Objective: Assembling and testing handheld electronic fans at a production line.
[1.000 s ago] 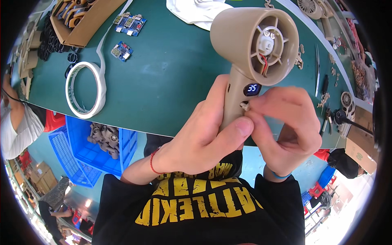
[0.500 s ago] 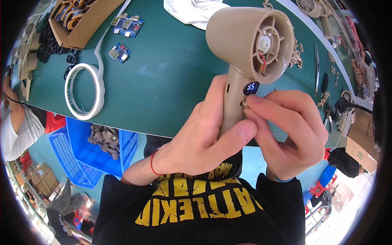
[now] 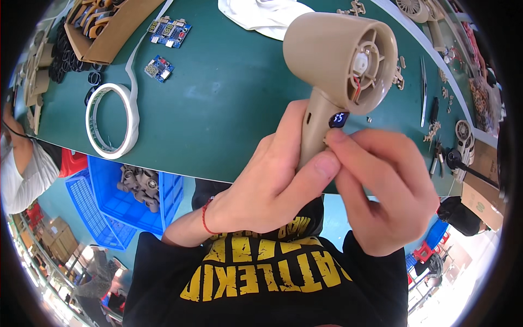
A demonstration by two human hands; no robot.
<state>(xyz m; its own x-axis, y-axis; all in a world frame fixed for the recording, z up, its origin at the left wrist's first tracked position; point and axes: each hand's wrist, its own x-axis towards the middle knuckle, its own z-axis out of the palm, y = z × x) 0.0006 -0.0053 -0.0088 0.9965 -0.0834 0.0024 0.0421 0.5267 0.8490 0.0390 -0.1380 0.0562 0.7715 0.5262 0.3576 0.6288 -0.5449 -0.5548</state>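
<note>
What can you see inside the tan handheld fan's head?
Inside the handheld fan's head, a spoked frame surrounds a white centre piece, with red wiring below. Whatever lies deeper is hidden by these parts and the outer shell.

Lower fan handle (image 3: 314,132) hidden by left hand (image 3: 267,182), tiny piece (image 3: 326,140) in right hand (image 3: 387,191) indistinct; white cloth (image 3: 261,15) cropped

Tape (image 3: 131,133) lies on the bench (image 3: 218,114); circuit boards (image 3: 173,34) sit right of a carton (image 3: 119,34); cloth (image 3: 260,15) and tweezers (image 3: 423,92) lie farther right; a crate (image 3: 170,196) stands lower, at left.
</note>
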